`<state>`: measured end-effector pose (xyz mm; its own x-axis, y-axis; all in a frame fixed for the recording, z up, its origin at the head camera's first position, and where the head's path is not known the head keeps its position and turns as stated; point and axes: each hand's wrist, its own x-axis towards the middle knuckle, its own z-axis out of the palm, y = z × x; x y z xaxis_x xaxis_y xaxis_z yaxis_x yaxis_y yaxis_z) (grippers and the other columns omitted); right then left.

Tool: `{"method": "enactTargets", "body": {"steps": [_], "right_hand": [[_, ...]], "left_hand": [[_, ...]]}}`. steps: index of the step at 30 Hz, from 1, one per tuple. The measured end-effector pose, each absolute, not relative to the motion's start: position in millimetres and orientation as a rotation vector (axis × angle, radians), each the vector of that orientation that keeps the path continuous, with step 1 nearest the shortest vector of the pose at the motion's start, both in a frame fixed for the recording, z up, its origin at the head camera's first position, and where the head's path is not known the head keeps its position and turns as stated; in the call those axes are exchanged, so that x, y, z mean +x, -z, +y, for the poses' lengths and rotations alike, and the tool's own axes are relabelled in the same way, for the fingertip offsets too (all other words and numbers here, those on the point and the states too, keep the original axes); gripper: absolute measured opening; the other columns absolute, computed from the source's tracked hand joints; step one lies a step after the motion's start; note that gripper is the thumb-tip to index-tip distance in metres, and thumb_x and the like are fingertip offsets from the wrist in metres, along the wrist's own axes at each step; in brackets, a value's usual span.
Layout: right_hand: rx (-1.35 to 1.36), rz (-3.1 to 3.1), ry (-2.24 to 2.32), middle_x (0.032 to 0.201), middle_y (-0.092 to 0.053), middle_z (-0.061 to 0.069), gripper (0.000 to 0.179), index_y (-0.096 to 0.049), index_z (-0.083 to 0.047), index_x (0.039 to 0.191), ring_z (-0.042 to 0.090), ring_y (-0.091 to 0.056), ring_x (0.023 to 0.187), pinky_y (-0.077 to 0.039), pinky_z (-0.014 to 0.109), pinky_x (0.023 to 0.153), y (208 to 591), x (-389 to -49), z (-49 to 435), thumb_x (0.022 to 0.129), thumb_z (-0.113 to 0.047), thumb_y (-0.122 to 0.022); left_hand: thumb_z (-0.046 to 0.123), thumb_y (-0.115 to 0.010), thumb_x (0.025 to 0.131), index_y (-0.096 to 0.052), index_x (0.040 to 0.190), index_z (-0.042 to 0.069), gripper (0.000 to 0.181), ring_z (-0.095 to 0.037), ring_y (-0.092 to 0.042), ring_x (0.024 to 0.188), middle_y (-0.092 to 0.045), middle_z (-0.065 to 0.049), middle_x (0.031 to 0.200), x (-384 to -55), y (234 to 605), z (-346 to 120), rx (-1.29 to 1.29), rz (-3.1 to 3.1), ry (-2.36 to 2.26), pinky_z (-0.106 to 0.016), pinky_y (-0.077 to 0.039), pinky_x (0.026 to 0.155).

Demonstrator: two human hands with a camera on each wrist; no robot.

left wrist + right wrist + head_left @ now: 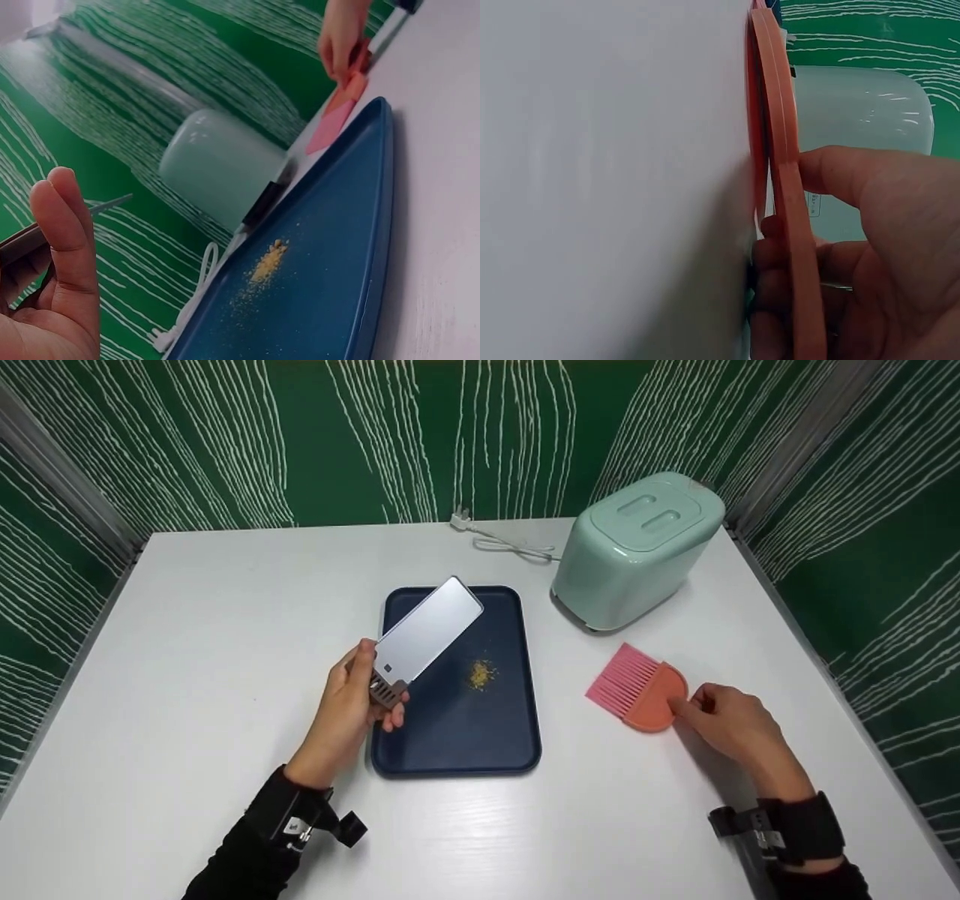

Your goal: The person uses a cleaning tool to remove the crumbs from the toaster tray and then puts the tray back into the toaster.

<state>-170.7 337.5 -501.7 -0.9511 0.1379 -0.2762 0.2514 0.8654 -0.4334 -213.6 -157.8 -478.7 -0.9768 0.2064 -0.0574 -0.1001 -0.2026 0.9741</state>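
My left hand [347,709] grips the brown slotted end of a flat silver crumb tray [431,630], which is tilted above a dark blue serving tray [450,746]. On the blue tray lies a small heap of yellowish crumbs [481,674], with finer bits scattered around it in the left wrist view. To the right, my right hand [739,724] pinches the orange handle of a small brush [654,701] with pink bristles. The right wrist view shows the thumb on one side of the handle [791,172] and fingers on the other, close to the white tabletop.
A mint green toaster [637,555] stands at the back right, its top covered by a lid. Its white cord and plug [461,520] lie along the table's back edge. Green walls with white streaks [495,435] enclose the white table [225,622].
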Motion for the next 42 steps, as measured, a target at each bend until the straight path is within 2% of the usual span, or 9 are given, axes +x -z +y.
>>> {"method": "enactTargets", "body": {"steps": [9,14,19,24,29,34,37,42], "right_hand": [[0.237,2.858,0.701,0.073,-0.054,0.003,0.046,-0.060,-0.007,0.090,0.021,-0.053,0.071,-0.041,0.032,0.059,503.5,-169.4,336.9,0.105,-0.050,-0.064],[0.239,2.847,0.717,0.075,-0.053,0.004,0.047,-0.059,-0.007,0.092,0.022,-0.053,0.073,-0.040,0.032,0.060,504.3,-170.0,337.2,0.106,-0.052,-0.064],[0.270,2.809,0.757,0.078,-0.055,0.006,0.051,-0.059,-0.006,0.099,0.023,-0.054,0.075,-0.044,0.033,0.059,498.9,-172.1,336.5,0.104,-0.057,-0.063],[0.300,2.811,0.812,0.082,-0.056,0.009,0.055,-0.058,-0.006,0.107,0.025,-0.056,0.075,-0.046,0.033,0.056,485.6,-177.4,332.9,0.104,-0.061,-0.062],[0.270,2.943,0.792,0.086,-0.055,0.010,0.049,-0.059,-0.008,0.106,0.026,-0.052,0.082,-0.041,0.034,0.062,467.7,-187.4,325.2,0.106,-0.056,-0.060],[0.189,3.098,0.834,0.087,-0.058,0.010,0.041,-0.059,-0.007,0.105,0.025,-0.052,0.080,-0.040,0.029,0.060,445.9,-197.5,317.5,0.106,-0.049,-0.064],[0.144,3.174,0.900,0.094,-0.062,0.015,0.038,-0.060,-0.005,0.110,0.028,-0.056,0.086,-0.042,0.029,0.067,431.8,-204.4,311.6,0.106,-0.043,-0.066],[0.022,3.236,0.998,0.115,-0.063,0.024,0.039,-0.058,0.001,0.124,0.041,-0.062,0.106,-0.046,0.041,0.084,410.8,-221.4,299.8,0.106,-0.033,-0.067]], "left_hand": [[0.052,-0.028,0.117,-0.055,0.125,0.003,0.056,-0.016,-0.061,0.050,-0.065,-0.011,0.077,-213.5,481.2,-156.1,0.136,1.864,-2.275,-0.023,-0.050,0.046],[0.053,-0.029,0.117,-0.053,0.120,0.004,0.054,-0.016,-0.061,0.050,-0.065,-0.011,0.076,-213.4,482.3,-152.9,0.135,1.846,-2.276,-0.023,-0.050,0.046],[0.047,-0.029,0.118,-0.042,0.110,0.009,0.041,-0.015,-0.061,0.048,-0.067,-0.010,0.074,-212.5,483.3,-147.0,0.170,1.802,-2.278,-0.023,-0.050,0.044],[0.040,-0.038,0.118,-0.041,0.115,0.010,0.030,-0.016,-0.063,0.047,-0.073,-0.014,0.075,-211.0,486.5,-142.1,0.206,1.824,-2.234,-0.022,-0.047,0.040],[0.028,-0.048,0.117,-0.042,0.118,0.009,0.020,-0.016,-0.067,0.048,-0.077,-0.016,0.077,-209.9,488.6,-134.2,0.225,1.802,-2.201,-0.021,-0.048,0.039],[0.017,-0.051,0.116,-0.039,0.118,0.009,0.014,-0.018,-0.073,0.053,-0.078,-0.017,0.081,-211.0,487.5,-123.4,0.232,1.765,-2.152,-0.021,-0.053,0.044],[0.015,-0.050,0.115,-0.038,0.120,0.009,0.015,-0.018,-0.074,0.055,-0.078,-0.018,0.085,-212.9,486.9,-117.2,0.223,1.771,-2.117,-0.021,-0.053,0.045],[0.016,-0.054,0.114,-0.043,0.119,0.009,0.014,-0.012,-0.062,0.048,-0.080,-0.015,0.084,-217.3,488.8,-108.0,0.171,1.885,-2.039,-0.018,-0.040,0.042]]}}
